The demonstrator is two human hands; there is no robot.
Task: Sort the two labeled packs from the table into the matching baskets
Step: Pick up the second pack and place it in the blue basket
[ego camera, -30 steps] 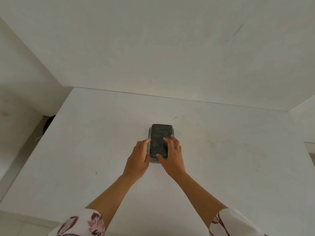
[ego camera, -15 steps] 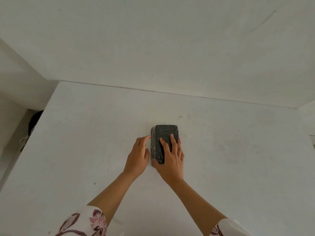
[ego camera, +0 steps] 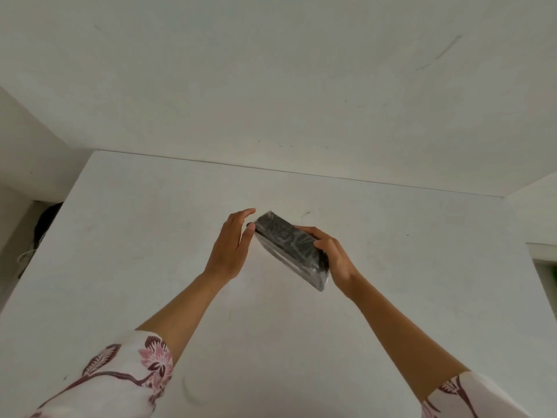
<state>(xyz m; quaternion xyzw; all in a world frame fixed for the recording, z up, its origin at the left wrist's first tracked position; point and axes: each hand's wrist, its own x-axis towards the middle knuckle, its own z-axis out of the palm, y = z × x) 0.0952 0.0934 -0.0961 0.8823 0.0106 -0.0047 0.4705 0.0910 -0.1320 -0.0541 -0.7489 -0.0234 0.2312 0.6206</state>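
Note:
A dark pack wrapped in clear film is lifted off the white table and tilted, its far end higher than its near end. My right hand grips its right side, fingers over the top. Just left of it is my left hand, fingers apart, with the thumb tip touching the pack's far left corner. No label can be read on the pack. No second pack and no baskets are in view.
A white wall rises behind the table's far edge. Beyond the table's left edge lies a dark object low on the floor. A ledge with something green sits at the far right.
The pack lay flat on the table under both hands; now my right hand has lifted and tilted it. My left hand has come off its side and opened.

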